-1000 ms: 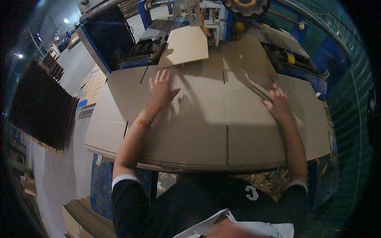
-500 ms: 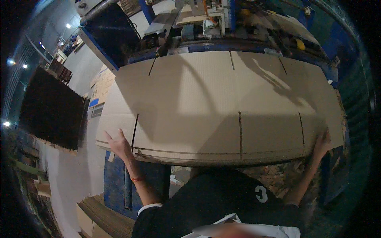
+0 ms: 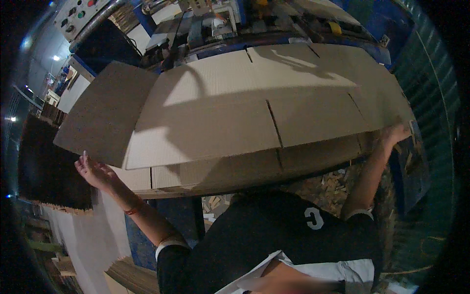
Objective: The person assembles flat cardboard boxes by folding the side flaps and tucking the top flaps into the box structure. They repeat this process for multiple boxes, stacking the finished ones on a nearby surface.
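A wide tan cardboard sheet (image 3: 205, 127) with dark slots lies before me, its near edge raised above more cardboard sheets (image 3: 183, 179) stacked beneath. Its left end panel (image 3: 105, 108) is bent upward and shows a darker face. My left hand (image 3: 96, 172) is closed at that panel's lower edge, thumb pointing up. At the sheet's near right corner my right hand (image 3: 394, 133) is closed on the edge, its fingertips partly hidden.
A blue machine with rollers (image 3: 196, 41) stands along the far side, with a control panel (image 3: 81, 17) at far left. Dark stacked board (image 3: 54, 166) stands on the left, another cardboard stack (image 3: 132, 277) at lower left. Cardboard scraps (image 3: 333, 188) litter the floor.
The top sheet's near edge has come up off the stack and its left panel has bent upward. My left hand has moved left and closed; my right hand has moved away from me.
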`<state>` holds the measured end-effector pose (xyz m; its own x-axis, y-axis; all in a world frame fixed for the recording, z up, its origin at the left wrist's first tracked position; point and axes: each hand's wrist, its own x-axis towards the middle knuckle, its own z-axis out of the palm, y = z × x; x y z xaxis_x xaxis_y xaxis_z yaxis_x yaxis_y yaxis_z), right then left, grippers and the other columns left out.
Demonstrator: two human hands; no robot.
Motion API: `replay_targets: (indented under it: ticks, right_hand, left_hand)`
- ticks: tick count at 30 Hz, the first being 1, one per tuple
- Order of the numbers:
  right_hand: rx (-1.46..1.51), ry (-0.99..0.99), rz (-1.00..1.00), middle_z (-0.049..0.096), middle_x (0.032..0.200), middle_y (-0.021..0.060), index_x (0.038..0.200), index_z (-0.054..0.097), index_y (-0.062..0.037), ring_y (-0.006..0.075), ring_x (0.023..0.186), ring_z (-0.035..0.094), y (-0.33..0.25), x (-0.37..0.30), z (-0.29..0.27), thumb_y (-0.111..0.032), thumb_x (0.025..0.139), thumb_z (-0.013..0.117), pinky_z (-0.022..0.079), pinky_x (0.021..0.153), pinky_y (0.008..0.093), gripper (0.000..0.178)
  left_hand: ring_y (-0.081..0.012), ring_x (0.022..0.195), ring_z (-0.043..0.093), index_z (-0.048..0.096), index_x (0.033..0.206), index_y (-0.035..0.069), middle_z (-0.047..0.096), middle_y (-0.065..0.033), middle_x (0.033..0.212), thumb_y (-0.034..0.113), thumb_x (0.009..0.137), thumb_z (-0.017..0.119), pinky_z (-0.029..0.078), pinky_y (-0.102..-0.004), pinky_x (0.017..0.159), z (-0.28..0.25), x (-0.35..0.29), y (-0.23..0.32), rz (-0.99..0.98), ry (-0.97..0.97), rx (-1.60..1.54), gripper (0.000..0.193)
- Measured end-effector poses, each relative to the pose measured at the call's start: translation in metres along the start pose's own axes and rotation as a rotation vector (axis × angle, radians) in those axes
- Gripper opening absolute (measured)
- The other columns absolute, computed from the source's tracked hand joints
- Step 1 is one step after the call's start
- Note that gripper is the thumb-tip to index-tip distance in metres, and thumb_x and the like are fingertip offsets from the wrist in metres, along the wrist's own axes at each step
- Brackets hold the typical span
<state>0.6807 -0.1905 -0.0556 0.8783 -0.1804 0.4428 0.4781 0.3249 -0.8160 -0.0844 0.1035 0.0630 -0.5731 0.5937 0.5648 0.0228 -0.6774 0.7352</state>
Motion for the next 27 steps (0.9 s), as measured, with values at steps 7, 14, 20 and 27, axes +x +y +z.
replay_targets:
  ticks: [7,14,20,27]
  right_hand:
    - [0.378,-0.335,0.163,0.057,0.103,0.0083,0.118,0.047,-0.0023,0.0185,0.086,0.056,-0.128,-0.034,0.004,-0.003,0.081,0.053,0.046,0.073,0.0306,0.037]
    - [-0.255,-0.971,-0.111,0.061,0.108,0.0079,0.117,0.057,-0.0087,0.026,0.107,0.054,-0.175,-0.187,-0.001,-0.011,0.081,0.057,0.038,0.096,0.0474,0.036]
    - [-0.459,-1.567,-0.795,0.059,0.116,0.0109,0.1,0.063,-0.0066,0.0338,0.114,0.05,-0.152,-0.19,0.016,0.003,0.073,0.055,0.034,0.099,0.0497,0.03]
    - [-0.48,-1.703,-0.771,0.05,0.127,0.0108,0.115,0.056,-0.0092,0.0326,0.122,0.041,-0.129,-0.162,0.058,-0.018,0.08,0.055,0.03,0.102,0.0487,0.036]
  left_hand:
    - [-0.022,0.094,0.055,0.053,0.113,-0.003,0.057,-0.012,0.107,0.014,0.08,0.058,0.044,-0.0358,0.084,-0.036,-0.035,-0.008,-0.106,-0.341,0.422,0.037]
    - [-0.0274,0.108,0.055,0.058,0.109,-0.006,0.058,-0.0172,0.114,0.014,0.084,0.051,0.04,-0.0375,0.094,-0.003,-0.15,0.039,0.084,-0.745,0.443,0.033]
    - [-0.0308,0.126,0.038,0.052,0.124,0.011,0.042,-0.0121,0.135,0.001,0.075,0.051,0.027,-0.0438,0.105,0.054,-0.182,0.041,0.36,-1.527,0.694,0.05]
    - [-0.0305,0.126,0.038,0.048,0.128,0.012,0.04,-0.0121,0.136,0.008,0.076,0.052,0.028,-0.0448,0.105,0.074,-0.162,0.026,0.505,-1.539,0.785,0.052]
